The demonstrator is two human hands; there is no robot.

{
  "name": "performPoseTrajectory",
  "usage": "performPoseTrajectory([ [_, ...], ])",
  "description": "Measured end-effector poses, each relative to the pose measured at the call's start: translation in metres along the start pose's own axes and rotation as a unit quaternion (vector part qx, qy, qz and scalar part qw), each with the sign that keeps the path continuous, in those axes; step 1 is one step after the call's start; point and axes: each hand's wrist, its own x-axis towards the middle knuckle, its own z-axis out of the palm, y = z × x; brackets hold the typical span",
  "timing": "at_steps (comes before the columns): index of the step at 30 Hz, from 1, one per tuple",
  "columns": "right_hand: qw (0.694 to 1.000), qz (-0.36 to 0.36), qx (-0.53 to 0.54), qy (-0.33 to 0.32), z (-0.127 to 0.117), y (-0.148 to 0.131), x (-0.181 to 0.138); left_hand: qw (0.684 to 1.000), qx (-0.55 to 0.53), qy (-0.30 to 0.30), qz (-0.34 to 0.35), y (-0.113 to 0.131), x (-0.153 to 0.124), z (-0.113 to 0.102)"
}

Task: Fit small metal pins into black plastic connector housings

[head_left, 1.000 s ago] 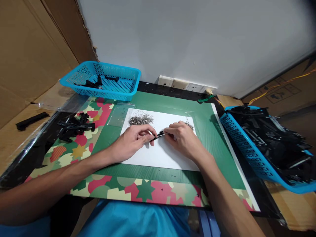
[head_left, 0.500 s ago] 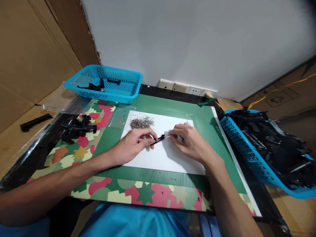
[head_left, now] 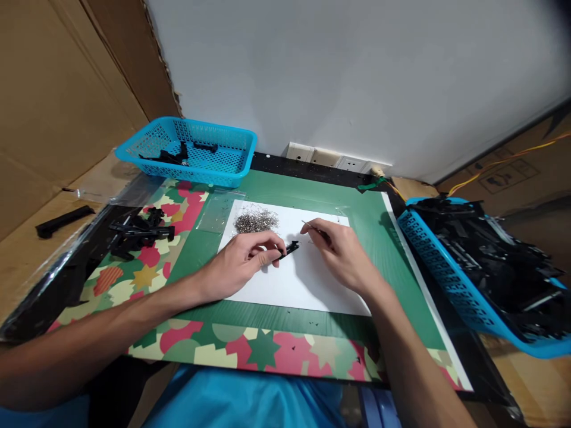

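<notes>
My left hand (head_left: 243,261) rests on the white sheet (head_left: 294,279) and pinches a small black plastic part (head_left: 291,248) between thumb and fingers. My right hand (head_left: 341,255) lies just to the right of it, fingers closed on a thin metal pin (head_left: 308,226) whose tip points up and left, a short gap away from the black part. A heap of small metal pins (head_left: 256,220) sits on the sheet's far left corner, behind my left hand.
A blue basket (head_left: 190,151) with a few black parts stands at the back left. Another blue basket (head_left: 450,279) heaped with black parts stands at the right. Loose black parts (head_left: 136,232) lie on the patterned mat; one black piece (head_left: 62,220) lies on cardboard at far left.
My right hand has drawn back from the black part, lifting the thin pin away to the right. My left hand has stayed put with the part.
</notes>
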Motion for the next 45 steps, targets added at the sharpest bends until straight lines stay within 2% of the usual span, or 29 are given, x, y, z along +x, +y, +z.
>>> performPoseTrajectory([
  [3,0.999,0.027,0.039,0.001,0.000,0.000,0.001,0.999,-0.039,0.010,0.006,0.004,-0.003,0.001],
  [6,0.990,0.054,0.134,-0.007,0.002,0.000,0.003,0.996,-0.083,0.033,0.016,0.006,-0.005,0.000],
  [8,0.971,0.071,0.228,-0.032,0.006,0.000,0.004,0.992,-0.107,0.053,0.029,0.007,-0.004,-0.001],
  [13,0.897,0.088,0.429,-0.063,0.015,-0.002,0.006,0.986,-0.141,0.071,0.054,0.006,-0.002,-0.002],
  [16,0.867,0.080,0.488,-0.063,0.018,-0.004,0.005,0.984,-0.150,0.072,0.065,0.006,-0.002,-0.003],
  [19,0.856,0.083,0.506,-0.060,0.018,-0.005,0.005,0.983,-0.156,0.068,0.068,0.006,-0.002,-0.002],
  [25,0.876,0.088,0.473,-0.040,0.018,-0.004,0.005,0.980,-0.180,0.054,0.062,0.006,-0.002,-0.002],
  [31,0.919,0.068,0.388,0.018,0.017,-0.002,0.004,0.974,-0.220,0.033,0.050,0.009,0.000,-0.005],
  [41,0.947,0.002,0.299,0.121,0.013,-0.010,-0.003,0.934,-0.356,0.001,-0.025,0.016,0.002,-0.009],
  [45,0.960,-0.025,0.242,0.137,0.008,-0.013,-0.006,0.953,-0.300,0.031,-0.024,0.015,0.002,-0.010],
])
